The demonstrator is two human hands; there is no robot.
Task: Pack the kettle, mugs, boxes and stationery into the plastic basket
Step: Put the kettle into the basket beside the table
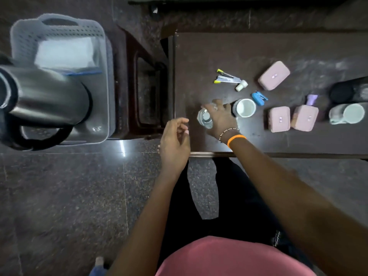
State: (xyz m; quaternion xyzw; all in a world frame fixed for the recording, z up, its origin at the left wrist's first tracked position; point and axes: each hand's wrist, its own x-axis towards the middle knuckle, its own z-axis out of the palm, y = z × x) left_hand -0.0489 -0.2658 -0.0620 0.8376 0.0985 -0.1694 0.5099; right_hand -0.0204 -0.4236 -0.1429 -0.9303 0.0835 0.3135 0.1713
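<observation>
The steel kettle [45, 98] stands in the grey plastic basket [59, 26] at the left, beside a flat white packet [65, 51]. On the dark table [229, 52], my right hand [221, 118] closes around a clear glass [205, 118] near the front left. My left hand [175, 142] hovers beside it over the table corner, fingers curled and holding nothing. A white mug [246, 107] stands right of the glass, and another mug [347, 115] lies at the far right. Three pink boxes [274, 75] [278, 118] [304, 117], a blue stapler [258, 98] and pens [227, 77] lie around them.
A dark wooden stool [147, 86] sits between the basket and the table. A black round object [344, 92] stands at the table's right edge, and a purple item [311, 99] rests behind one pink box. A small white bottle [241, 85] lies by the pens.
</observation>
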